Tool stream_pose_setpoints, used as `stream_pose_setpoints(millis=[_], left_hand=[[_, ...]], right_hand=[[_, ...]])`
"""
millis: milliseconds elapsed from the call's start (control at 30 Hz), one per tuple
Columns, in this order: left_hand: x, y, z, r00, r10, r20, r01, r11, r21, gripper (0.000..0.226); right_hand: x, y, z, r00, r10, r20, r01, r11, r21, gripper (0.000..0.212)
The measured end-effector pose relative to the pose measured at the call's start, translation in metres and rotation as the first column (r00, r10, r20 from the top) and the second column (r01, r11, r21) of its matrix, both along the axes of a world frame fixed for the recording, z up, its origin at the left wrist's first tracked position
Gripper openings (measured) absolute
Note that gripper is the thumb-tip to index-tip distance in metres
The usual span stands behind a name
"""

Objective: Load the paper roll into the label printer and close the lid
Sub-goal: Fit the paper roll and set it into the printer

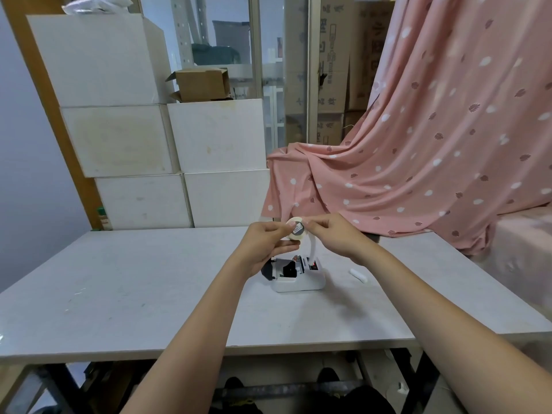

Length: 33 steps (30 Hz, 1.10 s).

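Here the left hand [264, 239] and right hand [330, 234] are both pinched shut on the paper roll [295, 230], held in the air above the label printer [295, 274]. The printer sits on the table [134, 288] with its lid swung open, and a small white cylinder [357, 275] lies at its 3 o'clock.

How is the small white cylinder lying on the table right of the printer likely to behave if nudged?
The white cylinder lies on its side on the smooth table, so it would probably roll. It looks small and likely light, so a slight push should move it. What it is made of cannot be told.
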<state>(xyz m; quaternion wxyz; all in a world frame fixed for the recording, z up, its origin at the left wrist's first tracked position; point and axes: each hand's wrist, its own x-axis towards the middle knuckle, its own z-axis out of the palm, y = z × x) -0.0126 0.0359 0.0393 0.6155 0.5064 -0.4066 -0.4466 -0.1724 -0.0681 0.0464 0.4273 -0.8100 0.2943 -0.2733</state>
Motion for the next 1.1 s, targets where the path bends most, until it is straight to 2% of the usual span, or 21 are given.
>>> stream_pose_setpoints(millis=[233,367,533,800,1000,1067,1100], left_hand=[[-0.005,-0.003,0.0,1.0,-0.008,0.004,0.008,1.0,-0.009,0.033],[-0.003,-0.004,-0.001,0.998,-0.029,0.052,0.03,0.999,-0.013,0.037],[-0.003,-0.004,-0.001,0.999,-0.034,0.003,0.034,0.999,-0.033,0.037],[-0.002,-0.006,-0.005,1.0,-0.01,0.007,0.011,0.999,-0.037,0.036],[-0.007,-0.009,-0.007,0.99,0.095,0.106,-0.095,0.995,-0.01,0.039],[-0.012,-0.007,-0.011,0.945,0.201,0.257,-0.204,0.979,-0.015,0.04],[-0.015,-0.005,-0.016,0.872,0.301,0.386,-0.3,0.952,-0.065,0.033]], right_hand=[[-0.004,0.0,-0.004,0.977,0.088,0.192,-0.111,0.987,0.115,0.026],[-0.007,-0.005,-0.008,0.97,0.11,0.215,-0.15,0.972,0.18,0.028],[-0.007,-0.005,-0.011,0.953,0.107,0.285,-0.179,0.954,0.239,0.033],[-0.004,-0.008,-0.014,0.954,0.114,0.278,-0.176,0.962,0.211,0.035],[-0.004,-0.012,-0.015,0.965,0.095,0.243,-0.143,0.972,0.188,0.033],[-0.005,-0.015,-0.016,0.975,0.069,0.211,-0.108,0.978,0.179,0.03],[-0.006,-0.017,-0.016,0.982,0.041,0.186,-0.072,0.983,0.168,0.029]])
